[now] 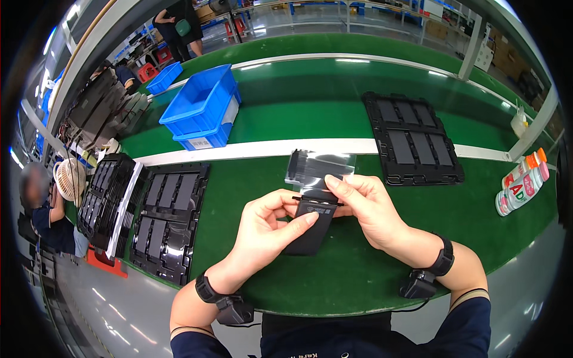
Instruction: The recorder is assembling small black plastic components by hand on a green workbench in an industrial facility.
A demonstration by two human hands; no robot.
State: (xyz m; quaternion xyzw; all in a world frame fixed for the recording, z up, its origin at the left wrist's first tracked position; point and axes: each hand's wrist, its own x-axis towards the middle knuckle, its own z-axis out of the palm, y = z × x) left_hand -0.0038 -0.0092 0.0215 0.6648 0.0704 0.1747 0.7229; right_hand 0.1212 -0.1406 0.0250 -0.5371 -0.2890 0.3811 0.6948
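Observation:
A flat black phone-battery-like pack point(311, 232) is tilted slightly above the green table, with small print on its upper part. My left hand point(265, 224) grips it from the left, thumb across its face. At its top end is a clear, shiny plastic film point(319, 168) with a dark strip along its left edge. My right hand point(373, 212) pinches the film's lower right part between thumb and fingers, close to the pack's top. My fingers partly hide where film and pack meet, so I cannot tell whether they are joined.
Black trays with flat dark pieces lie at left point(170, 221) and far right point(412, 140). A tray stack point(104, 194) stands at the left edge. Blue bins point(200, 104) sit beyond the white rail point(268, 149). Two bottles point(525, 188) lie at right. A person sits far left, near a fan point(68, 179).

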